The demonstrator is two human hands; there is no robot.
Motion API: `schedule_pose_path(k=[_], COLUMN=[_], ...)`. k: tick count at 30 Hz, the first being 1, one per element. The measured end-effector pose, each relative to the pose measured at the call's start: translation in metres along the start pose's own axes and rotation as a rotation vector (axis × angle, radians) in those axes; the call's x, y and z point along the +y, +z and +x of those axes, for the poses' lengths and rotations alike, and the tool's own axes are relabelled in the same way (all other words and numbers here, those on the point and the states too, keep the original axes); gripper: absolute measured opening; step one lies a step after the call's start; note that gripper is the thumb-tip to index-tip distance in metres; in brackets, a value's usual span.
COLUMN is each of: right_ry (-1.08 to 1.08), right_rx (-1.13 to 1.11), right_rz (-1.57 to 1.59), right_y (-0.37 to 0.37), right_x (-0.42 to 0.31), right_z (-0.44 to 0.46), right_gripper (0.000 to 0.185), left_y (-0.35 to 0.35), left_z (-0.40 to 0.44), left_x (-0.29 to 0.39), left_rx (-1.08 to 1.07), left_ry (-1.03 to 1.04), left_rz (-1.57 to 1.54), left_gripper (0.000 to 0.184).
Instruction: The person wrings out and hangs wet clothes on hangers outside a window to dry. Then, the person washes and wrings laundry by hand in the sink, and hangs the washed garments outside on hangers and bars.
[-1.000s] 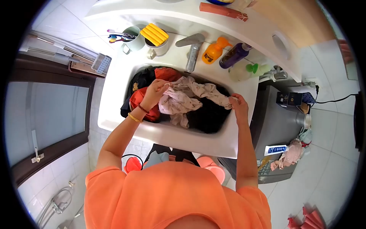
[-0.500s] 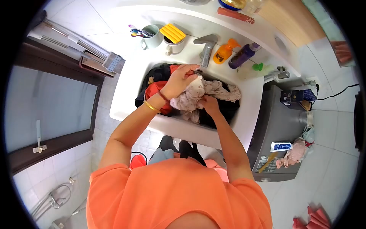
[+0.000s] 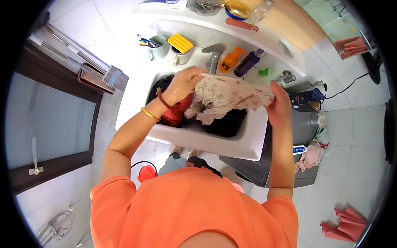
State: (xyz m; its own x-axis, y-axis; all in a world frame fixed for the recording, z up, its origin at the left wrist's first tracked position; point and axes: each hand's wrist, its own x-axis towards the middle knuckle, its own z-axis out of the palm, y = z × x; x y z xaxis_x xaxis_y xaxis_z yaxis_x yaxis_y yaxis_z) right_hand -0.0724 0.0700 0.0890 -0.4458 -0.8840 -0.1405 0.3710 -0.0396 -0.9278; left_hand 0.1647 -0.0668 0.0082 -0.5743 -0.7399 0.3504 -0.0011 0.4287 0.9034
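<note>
A pale garment with a small floral print hangs stretched between my two hands above the white sink. My left hand is closed on its left upper edge, with a gold bangle and a dark red bracelet on that wrist. On the other end, my right hand grips the cloth beyond the basin's right rim. The garment's lower folds droop toward the basin. Red cloth and black cloth lie in the sink beneath.
Behind the basin stand a faucet, an orange pump bottle, a purple bottle, a cup of toothbrushes and a mug topped by a yellow sponge. A shelf overhangs them. A grey appliance is at right.
The floral garment was bunched low in the sink; now it is lifted and spread wide. My right hand has moved right and up, while my left shifted slightly left.
</note>
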Motion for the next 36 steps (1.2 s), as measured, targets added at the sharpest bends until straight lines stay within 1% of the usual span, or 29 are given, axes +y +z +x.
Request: schedule_pose_path(k=[1, 3, 4, 5, 6, 7, 8, 10, 11, 14, 15, 17, 19, 20, 21, 22, 24, 25, 28, 29, 30, 31, 32, 34, 35, 36], right_ry=[-0.02, 0.015, 0.037, 0.163, 0.182, 0.203, 0.228, 0.305, 0.242, 0.151, 0.213, 0.331, 0.024, 0.024, 0.021, 0.019, 0.093, 0.129, -0.048, -0.055, -0.067, -0.08, -0.093, -0.102, -0.04, 0.023], right_rx=[0.013, 0.094, 0.135, 0.12, 0.116, 0.113, 0.111, 0.193, 0.21, 0.172, 0.102, -0.043, -0.242, -0.27, -0.296, -0.321, -0.313, -0.31, -0.176, -0.166, -0.156, -0.147, -0.099, -0.004, 0.006, 0.013], right_rz=[-0.004, -0.034, -0.05, -0.071, -0.09, -0.11, -0.133, -0.249, -0.136, -0.42, -0.52, -0.725, -1.273, -1.363, -1.453, -1.541, -1.597, -1.618, -1.416, -1.277, -1.139, -1.004, -0.963, -0.885, -0.841, -0.798], right_y=[0.004, 0.004, 0.003, -0.027, -0.035, -0.039, -0.047, -0.062, -0.064, -0.077, -0.078, -0.082, -0.086, -0.083, -0.08, -0.078, -0.079, -0.082, -0.074, -0.075, -0.078, -0.078, -0.075, -0.071, -0.068, -0.063], right_x=[-0.01, -0.012, -0.011, 0.009, 0.032, 0.053, 0.074, 0.112, 0.126, 0.149, 0.158, 0.182, 0.213, 0.223, 0.232, 0.237, 0.241, 0.241, 0.242, 0.246, 0.252, 0.254, 0.253, 0.25, 0.244, 0.235], right_z=[-0.003, 0.0, 0.005, 0.027, 0.038, 0.047, 0.053, 0.058, 0.056, 0.052, 0.052, 0.048, 0.038, 0.03, 0.022, 0.017, 0.014, 0.011, 0.007, 0.012, 0.022, 0.031, 0.036, 0.039, 0.04, 0.039], right_gripper=[0.021, 0.022, 0.022, 0.015, 0.016, 0.017, 0.018, 0.019, 0.021, 0.024, 0.025, 0.029, 0.04, 0.042, 0.045, 0.048, 0.057, 0.062, 0.059, 0.056, 0.054, 0.052, 0.049, 0.045, 0.046, 0.047], left_y=[-0.006, -0.013, -0.009, -0.001, 0.006, 0.01, 0.015, 0.018, 0.02, 0.032, 0.045, 0.07, 0.103, 0.118, 0.129, 0.135, 0.143, 0.129, 0.103, 0.1, 0.096, 0.089, 0.081, 0.066, 0.059, 0.05], left_z=[0.008, 0.023, 0.028, 0.031, 0.032, 0.029, 0.022, 0.01, 0.001, -0.032, -0.045, -0.064, -0.083, -0.09, -0.094, -0.092, -0.081, -0.07, -0.034, -0.024, -0.012, 0.0, 0.011, 0.026, 0.032, 0.039], left_x=[0.011, 0.023, 0.012, -0.012, -0.034, -0.048, -0.064, -0.086, -0.092, -0.107, -0.122, -0.136, -0.137, -0.143, -0.152, -0.166, -0.189, -0.165, -0.117, -0.102, -0.086, -0.061, -0.033, 0.016, 0.038, 0.057], left_rx=[-0.047, -0.138, -0.112, -0.086, -0.061, -0.037, 0.006, 0.091, 0.134, -0.039, -0.168, -0.469, -0.327, -0.255, -0.167, -0.192, -0.246, -0.203, -0.252, -0.189, -0.252, -0.246, -0.24, -0.302, -0.335, -0.344], left_ry=[0.006, 0.012, 0.005, -0.003, -0.011, -0.024, -0.09, -0.232, -0.099, -0.001, 0.006, 0.286, 0.03, -0.098, 0.053, -0.014, -0.147, -0.286, -0.318, -0.159, -0.259, -0.188, -0.116, -0.254, -0.328, -0.327], left_rz=[0.014, 0.043, 0.066, 0.089, 0.112, 0.225, 0.229, 0.238, 0.433, 0.43, 0.477, 0.721, 0.527, 0.425, 0.635, 0.609, 0.552, 0.329, 0.223, 0.07, -0.062, -0.017, 0.024, -0.265, -0.414, -0.482], left_gripper=[0.017, 0.018, 0.018, 0.017, 0.017, 0.016, 0.016, 0.015, 0.013, 0.012, 0.011, 0.013, 0.017, 0.02, 0.023, 0.023, 0.024, 0.026, 0.029, 0.029, 0.029, 0.029, 0.028, 0.027, 0.029, 0.029])
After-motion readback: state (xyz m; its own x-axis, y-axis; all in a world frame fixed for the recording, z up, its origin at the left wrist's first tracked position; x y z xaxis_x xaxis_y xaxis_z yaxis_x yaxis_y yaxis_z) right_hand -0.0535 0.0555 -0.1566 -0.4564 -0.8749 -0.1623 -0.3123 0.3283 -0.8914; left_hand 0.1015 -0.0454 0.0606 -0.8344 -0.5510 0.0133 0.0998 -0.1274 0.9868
